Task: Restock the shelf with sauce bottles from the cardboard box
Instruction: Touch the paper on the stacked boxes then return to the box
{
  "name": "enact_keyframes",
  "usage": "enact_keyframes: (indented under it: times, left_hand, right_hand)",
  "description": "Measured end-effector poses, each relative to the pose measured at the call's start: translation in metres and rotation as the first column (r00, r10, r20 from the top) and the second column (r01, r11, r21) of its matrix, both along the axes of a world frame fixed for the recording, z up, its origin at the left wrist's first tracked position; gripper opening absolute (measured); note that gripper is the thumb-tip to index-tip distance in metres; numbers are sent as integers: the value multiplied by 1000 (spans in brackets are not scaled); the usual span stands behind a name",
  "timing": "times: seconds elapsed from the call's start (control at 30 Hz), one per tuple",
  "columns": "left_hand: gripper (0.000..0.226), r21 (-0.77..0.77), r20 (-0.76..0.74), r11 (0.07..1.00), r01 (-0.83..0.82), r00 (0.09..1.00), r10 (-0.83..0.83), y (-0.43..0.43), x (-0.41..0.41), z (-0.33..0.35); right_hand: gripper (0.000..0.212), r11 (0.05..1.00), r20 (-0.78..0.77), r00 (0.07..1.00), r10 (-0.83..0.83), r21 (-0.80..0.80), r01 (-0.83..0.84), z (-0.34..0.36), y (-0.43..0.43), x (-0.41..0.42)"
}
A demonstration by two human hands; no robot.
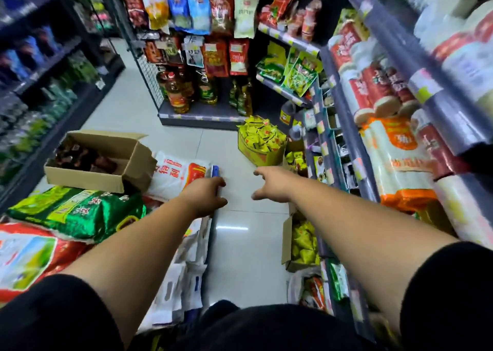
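Observation:
An open cardboard box (106,176) sits on stacked sacks at the left, with several dark sauce bottles (80,158) inside. My left hand (206,194) hangs over the floor to the right of the box, fingers loosely curled, holding nothing. My right hand (272,184) reaches forward beside it with thumb and fingers spread, also holding nothing. The shelf (344,142) runs along the right side, packed with goods. The whole view is blurred by motion.
Rice sacks lie at the left: a green sack (80,212) and a white and red sack (181,174). A yellow box of sachets (260,142) stands on the tiled floor (240,244) ahead. Oil bottles (178,94) fill the end shelf. Another open carton (298,244) sits low at right.

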State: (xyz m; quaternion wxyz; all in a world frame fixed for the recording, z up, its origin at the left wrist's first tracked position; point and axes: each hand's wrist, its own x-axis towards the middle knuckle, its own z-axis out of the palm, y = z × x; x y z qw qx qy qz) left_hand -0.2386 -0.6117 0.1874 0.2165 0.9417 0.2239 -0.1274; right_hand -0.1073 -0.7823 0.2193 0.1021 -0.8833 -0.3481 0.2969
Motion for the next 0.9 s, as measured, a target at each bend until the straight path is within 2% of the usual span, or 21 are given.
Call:
enact_keyframes:
  times: [0.27, 0.5, 0.63, 0.77, 0.9]
  left_hand:
    - [48, -2, 21, 994, -105, 994, 105, 105, 90, -13]
    - [50, -93, 21, 978, -186, 982, 189, 234, 242, -6]
    - [50, -123, 44, 980, -157, 985, 164, 275, 319, -5]
    - [52, -182, 40, 963, -200, 977, 210, 317, 374, -17]
    - [54, -160, 33, 934, -319, 944, 328, 378, 410, -35]
  right_hand:
    - [82, 991, 29, 990, 136, -17, -135, -16, 108, 112]
    - [83, 986, 106, 982, 158, -73, -150, -6, 218, 266]
    - [80, 985, 126, 979, 161, -77, -152, 5, 259, 338]
    - [80, 969, 114, 966, 234, -108, -222, -1, 314, 404]
    - [80, 922, 123, 916, 382, -115, -369, -11, 393, 470]
